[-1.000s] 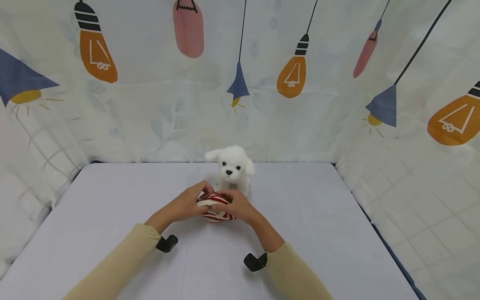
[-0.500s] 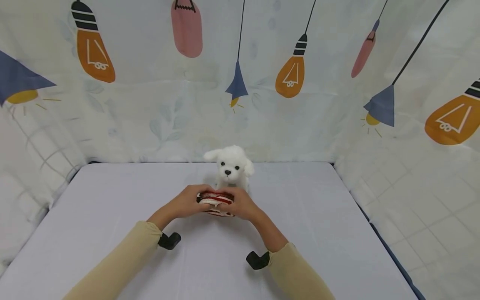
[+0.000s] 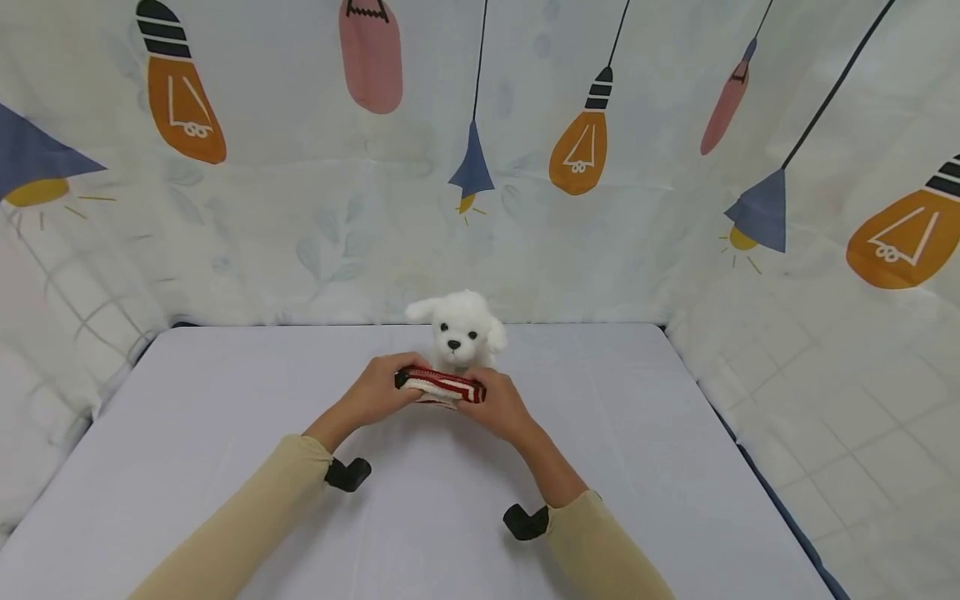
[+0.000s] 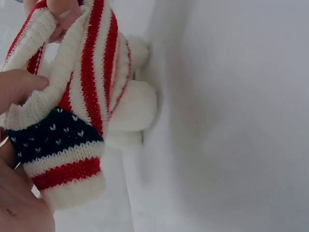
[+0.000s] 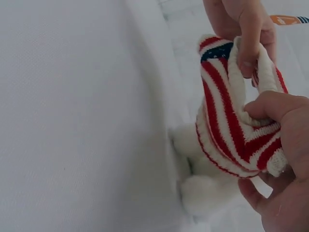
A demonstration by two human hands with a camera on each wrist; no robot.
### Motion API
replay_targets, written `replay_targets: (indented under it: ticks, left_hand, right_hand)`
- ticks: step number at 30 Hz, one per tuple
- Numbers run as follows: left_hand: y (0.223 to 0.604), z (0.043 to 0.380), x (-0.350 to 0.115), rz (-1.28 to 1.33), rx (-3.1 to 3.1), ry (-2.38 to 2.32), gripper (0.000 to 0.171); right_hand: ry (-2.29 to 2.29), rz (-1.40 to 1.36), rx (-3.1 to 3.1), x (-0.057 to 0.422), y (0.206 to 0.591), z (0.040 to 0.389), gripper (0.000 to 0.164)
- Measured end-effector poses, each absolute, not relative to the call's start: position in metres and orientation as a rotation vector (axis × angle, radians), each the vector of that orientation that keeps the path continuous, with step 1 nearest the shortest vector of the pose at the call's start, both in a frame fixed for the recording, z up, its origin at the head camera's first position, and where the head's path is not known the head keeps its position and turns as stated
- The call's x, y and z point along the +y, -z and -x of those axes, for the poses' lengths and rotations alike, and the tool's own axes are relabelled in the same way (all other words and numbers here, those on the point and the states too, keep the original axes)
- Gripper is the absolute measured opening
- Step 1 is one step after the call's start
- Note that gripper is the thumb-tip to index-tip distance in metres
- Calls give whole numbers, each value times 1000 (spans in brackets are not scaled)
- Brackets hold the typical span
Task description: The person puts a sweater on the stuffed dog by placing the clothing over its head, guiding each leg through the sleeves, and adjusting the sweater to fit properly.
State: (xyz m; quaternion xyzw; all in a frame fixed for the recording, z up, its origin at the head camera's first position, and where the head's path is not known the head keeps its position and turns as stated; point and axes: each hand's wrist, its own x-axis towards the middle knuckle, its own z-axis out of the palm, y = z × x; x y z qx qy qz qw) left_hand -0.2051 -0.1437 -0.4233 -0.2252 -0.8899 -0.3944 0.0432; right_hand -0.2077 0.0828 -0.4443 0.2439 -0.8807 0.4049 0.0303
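A small knitted sweater (image 3: 442,383) with red and white stripes and a navy, white-flecked patch is held up between both hands, in front of a white plush dog (image 3: 461,325). My left hand (image 3: 381,392) grips one side, its thumb inside the ribbed white opening in the left wrist view. The other side is in my right hand (image 3: 501,407), whose thumb also hooks into that opening in the right wrist view. Between the thumbs the opening is spread. The plush dog sits upright facing me; the sweater and hands hide its lower body in the head view.
A white-covered table (image 3: 420,517) lies under everything. Patterned cloth walls (image 3: 300,208) with printed lamps and bulbs enclose the back and sides. On each forearm, near the beige sleeves (image 3: 247,508), a black wrist mount (image 3: 349,475) sticks out inward.
Both hands have lifted the sweater up and slightly toward the plush dog. They have moved apart, spreading it wider. The dog has stayed in place.
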Motion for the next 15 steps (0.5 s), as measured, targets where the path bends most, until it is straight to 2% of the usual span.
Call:
replay_targets:
  ticks: [15]
  left_hand:
    - [421,211,-131,729,-2521,847,32]
  right_hand:
    - [-850,-459,-2370,85,445,206,22]
